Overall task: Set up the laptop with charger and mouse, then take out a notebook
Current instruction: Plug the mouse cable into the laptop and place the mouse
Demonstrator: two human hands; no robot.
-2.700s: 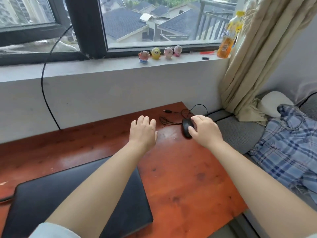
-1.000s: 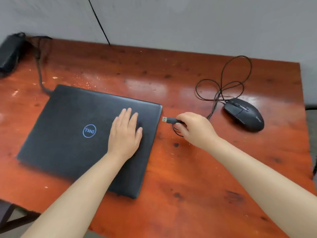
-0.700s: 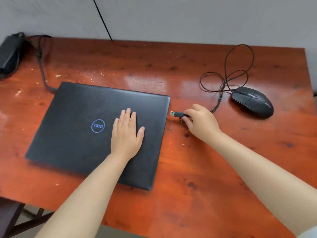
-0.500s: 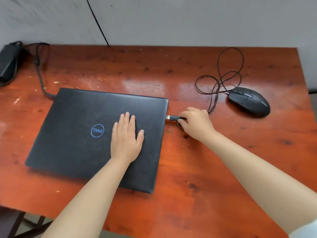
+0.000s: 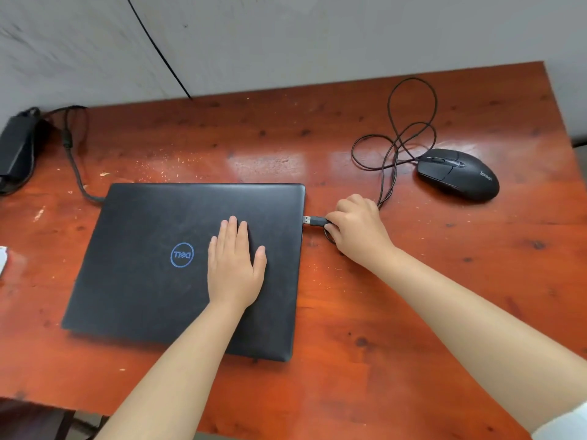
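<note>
A closed black laptop [image 5: 152, 258] lies on the red-brown wooden table [image 5: 413, 312]. My left hand [image 5: 235, 265] rests flat on its lid, fingers together. My right hand [image 5: 359, 230] pinches the mouse's USB plug [image 5: 313, 221], whose metal tip touches the laptop's right edge. The black wired mouse [image 5: 457, 174] sits at the right, its cable [image 5: 397, 138] looped behind it. The charger brick [image 5: 16, 147] lies at the far left; its cord [image 5: 74, 166] runs to the laptop's back left corner. No notebook is in view.
A grey wall stands behind the table, with a thin black wire [image 5: 158, 49] running down it. A small white object [image 5: 2, 260] shows at the left edge. The table's front edge is close to me, its right edge beyond the mouse.
My right hand left the mouse, took its USB plug and brought it leftward to the laptop's right edge. My left hand settled flat on the lid. My view dropped from the window to the table.
</note>
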